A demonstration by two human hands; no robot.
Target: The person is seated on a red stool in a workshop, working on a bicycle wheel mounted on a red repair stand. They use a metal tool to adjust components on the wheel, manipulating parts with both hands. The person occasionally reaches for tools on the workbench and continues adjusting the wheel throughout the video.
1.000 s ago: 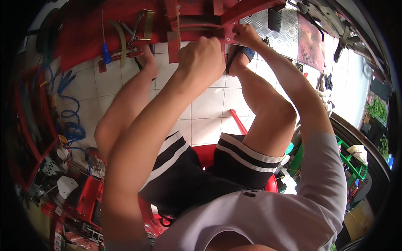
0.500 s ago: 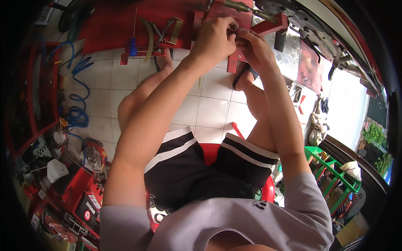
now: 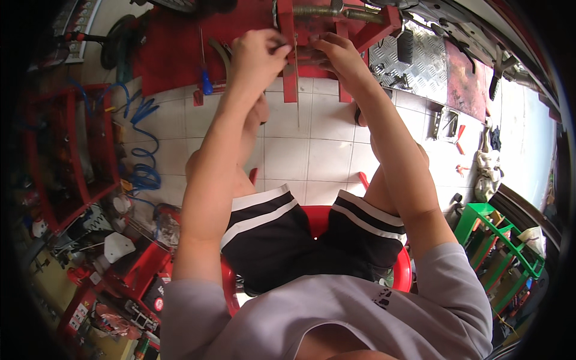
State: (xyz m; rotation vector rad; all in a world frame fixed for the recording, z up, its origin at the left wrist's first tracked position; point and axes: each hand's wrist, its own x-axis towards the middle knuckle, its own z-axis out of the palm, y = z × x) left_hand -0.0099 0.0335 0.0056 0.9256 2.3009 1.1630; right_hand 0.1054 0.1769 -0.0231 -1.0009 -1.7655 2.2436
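My left hand (image 3: pixel 257 53) is raised over the red bench, its fingers blurred and curled together. A small dark thing seems pinched between thumb and forefinger, too smeared to name. My right hand (image 3: pixel 341 55) hovers to the right, beside the bench's red frame, fingers stretched leftward and apart, with nothing visible in them. Between the hands a thin metal rod (image 3: pixel 296 78) hangs down past the frame bar. A blue-handled screwdriver (image 3: pixel 207 83) lies left of my left hand, near a curved brass-coloured strip (image 3: pixel 221 54) partly hidden by that hand.
Behind the hands is a red lift bench (image 3: pixel 168 42) with a threaded clamp screw (image 3: pixel 315 11). A coiled blue air hose (image 3: pixel 144 174) lies on tiles at left, beside a red shelf (image 3: pixel 72 150). At right stand a green rack (image 3: pixel 480 222) and a diamond-plate ramp (image 3: pixel 426 57).
My hands, together half a second ago, have parted, the left moving leftward. The view has shifted, and the thin rod now shows between them.
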